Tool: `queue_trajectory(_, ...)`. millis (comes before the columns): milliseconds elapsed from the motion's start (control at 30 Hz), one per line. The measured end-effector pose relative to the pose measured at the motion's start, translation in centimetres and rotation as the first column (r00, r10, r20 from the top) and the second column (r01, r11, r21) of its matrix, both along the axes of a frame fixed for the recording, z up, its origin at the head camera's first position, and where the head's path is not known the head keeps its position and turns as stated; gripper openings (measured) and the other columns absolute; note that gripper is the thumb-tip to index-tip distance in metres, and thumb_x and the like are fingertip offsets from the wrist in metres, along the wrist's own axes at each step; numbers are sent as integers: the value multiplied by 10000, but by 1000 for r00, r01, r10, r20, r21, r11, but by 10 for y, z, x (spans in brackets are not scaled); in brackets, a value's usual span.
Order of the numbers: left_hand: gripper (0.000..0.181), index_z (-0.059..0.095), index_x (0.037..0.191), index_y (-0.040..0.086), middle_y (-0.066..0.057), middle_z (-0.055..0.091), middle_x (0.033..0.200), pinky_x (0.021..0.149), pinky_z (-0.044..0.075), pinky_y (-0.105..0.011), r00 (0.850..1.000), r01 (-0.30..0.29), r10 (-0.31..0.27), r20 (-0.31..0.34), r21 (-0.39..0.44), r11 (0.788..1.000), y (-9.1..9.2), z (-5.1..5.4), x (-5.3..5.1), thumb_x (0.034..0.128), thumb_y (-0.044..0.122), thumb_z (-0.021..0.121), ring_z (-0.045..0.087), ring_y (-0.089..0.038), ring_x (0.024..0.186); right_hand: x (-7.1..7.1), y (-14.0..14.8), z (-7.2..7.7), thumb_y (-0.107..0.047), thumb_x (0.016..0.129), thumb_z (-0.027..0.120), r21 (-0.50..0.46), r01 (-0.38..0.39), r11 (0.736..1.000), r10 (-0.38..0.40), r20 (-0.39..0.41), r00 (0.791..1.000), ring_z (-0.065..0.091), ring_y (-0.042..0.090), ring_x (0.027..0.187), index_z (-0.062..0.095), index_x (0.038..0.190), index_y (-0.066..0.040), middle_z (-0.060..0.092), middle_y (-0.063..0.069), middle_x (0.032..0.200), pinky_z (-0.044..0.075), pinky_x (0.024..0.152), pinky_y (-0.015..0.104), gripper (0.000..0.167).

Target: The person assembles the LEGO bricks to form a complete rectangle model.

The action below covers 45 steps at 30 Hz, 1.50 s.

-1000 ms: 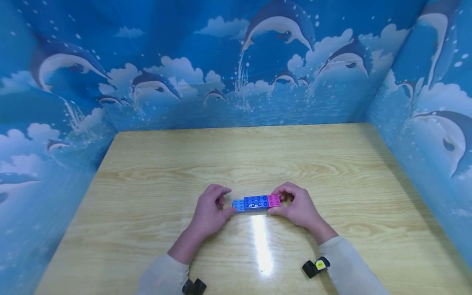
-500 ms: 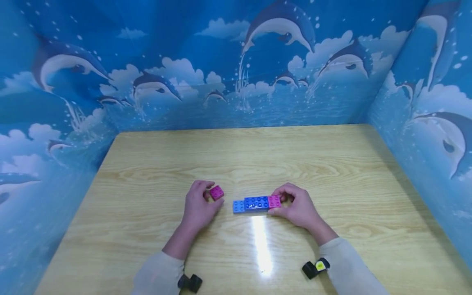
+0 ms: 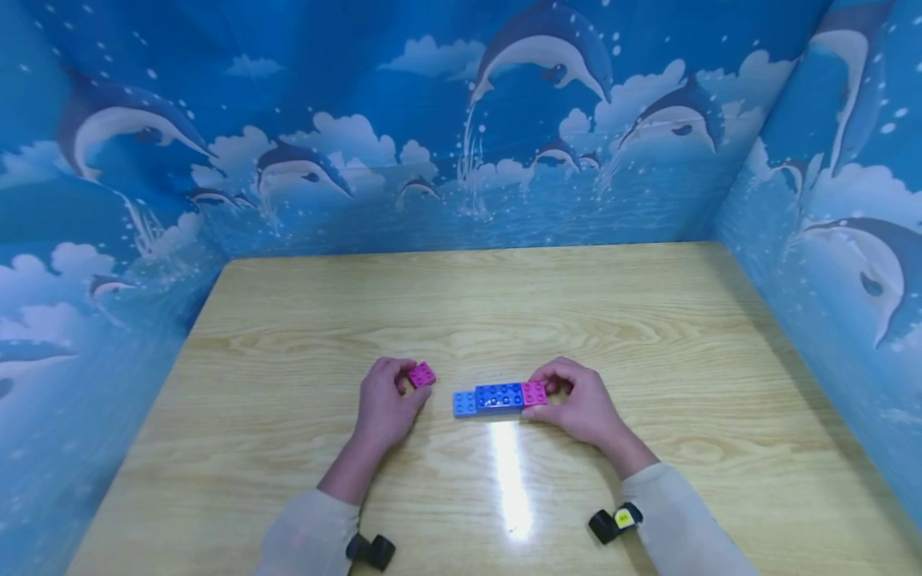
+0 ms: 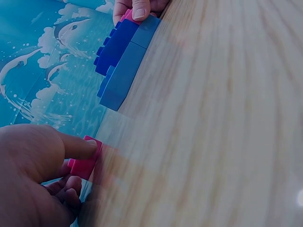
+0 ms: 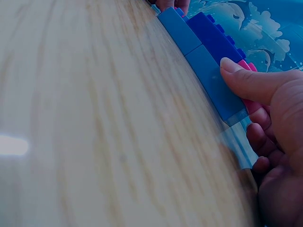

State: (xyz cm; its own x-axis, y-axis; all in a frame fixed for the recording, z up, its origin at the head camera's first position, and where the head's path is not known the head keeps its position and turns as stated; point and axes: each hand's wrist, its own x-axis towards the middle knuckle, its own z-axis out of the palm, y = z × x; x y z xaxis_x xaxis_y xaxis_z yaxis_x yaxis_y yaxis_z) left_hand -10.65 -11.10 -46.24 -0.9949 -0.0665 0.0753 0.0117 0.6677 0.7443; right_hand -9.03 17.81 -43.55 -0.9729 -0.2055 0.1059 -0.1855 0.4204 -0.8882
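Observation:
A row of toy building bricks lies on the table: light blue bricks [image 5: 194, 47] below, a long dark blue brick [image 3: 499, 397] on top, and a pink brick [image 3: 534, 393] on top at the right end. My right hand [image 3: 582, 404] holds that right end, its thumb along the near side in the right wrist view. Left of the row, a separate small pink brick [image 3: 422, 374] sits on the table. My left hand [image 3: 385, 408] pinches it between thumb and fingers, studs facing up in the head view. A gap separates it from the row.
The wood-grain table [image 3: 288, 320] carries a bright light reflection near its front middle. Dolphin-print sheets [image 3: 432, 120] stand along its back and sides. A black wrist device [image 3: 615, 522] is strapped on each sleeve.
My left hand has left the light blue end of the row, moved left and taken hold of the separate pink brick. My right hand has stayed at the row's right end.

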Motion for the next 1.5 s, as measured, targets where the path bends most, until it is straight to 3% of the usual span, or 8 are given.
queue_trajectory(233, 424, 666, 1170, 10, -48, 546, 936, 664, 461, -321, 1000, -11, 11, 9, 8, 1000, 2, 2, 0, 802, 126, 842, 511, -181, 776, 0, 0, 1, -2, 629, 930, 7, 3, 1000, -3, 4, 1000, 564, 407, 817, 707, 957, -23, 614, 123, 853, 487, 702, 430, 397)
queue_trajectory(400, 420, 671, 1167, 46, -24, 547, 941, 630, 478, -303, 1000, 14, -15, 20, 58, 998, 4, 5, 3, 797, 136, 848, 521, -172, 769, -1, 1, -1, -1, 630, 929, 16, 5, 1000, -4, -4, 1000, 559, 398, 814, 708, 957, -26, 613, 113, 850, 481, 699, 421, 395)
queue_trajectory(700, 401, 680, 1153, 106, 20, 564, 959, 608, 491, -291, 996, 91, -92, 12, 99, 991, 10, 11, 7, 791, 135, 851, 534, -168, 769, -10, 10, -32, -65, 608, 957, 43, 27, 999, -27, -1, 1000, 554, 291, 801, 715, 950, -107, 603, 31, 838, 473, 695, 363, 421)
queue_trajectory(1067, 385, 687, 1111, 96, 31, 573, 962, 636, 506, -288, 977, 213, -208, -53, 112, 971, 13, 15, 12, 767, 93, 860, 557, -178, 778, 1, 0, 1, 1, 632, 927, 19, 3, 1000, -4, 5, 1000, 563, 386, 816, 707, 959, -22, 616, 116, 854, 487, 704, 423, 394)
queue_trajectory(1367, 381, 684, 1106, 121, 33, 571, 955, 656, 524, -288, 957, 290, -290, -15, 134, 948, 16, 14, 14, 767, 83, 853, 566, -179, 799, 1, -1, 3, 6, 632, 925, 34, 10, 999, -11, 10, 1000, 556, 381, 810, 706, 953, -27, 610, 119, 847, 486, 706, 417, 390)
queue_trajectory(1500, 363, 688, 1086, 133, 34, 567, 939, 659, 523, -295, 947, 319, -322, -1, 137, 938, 17, 14, 15, 767, 78, 851, 561, -185, 800, -1, 0, -3, 19, 625, 925, 23, 6, 1000, -6, 3, 1000, 557, 397, 805, 705, 951, -20, 611, 130, 844, 487, 700, 425, 395)
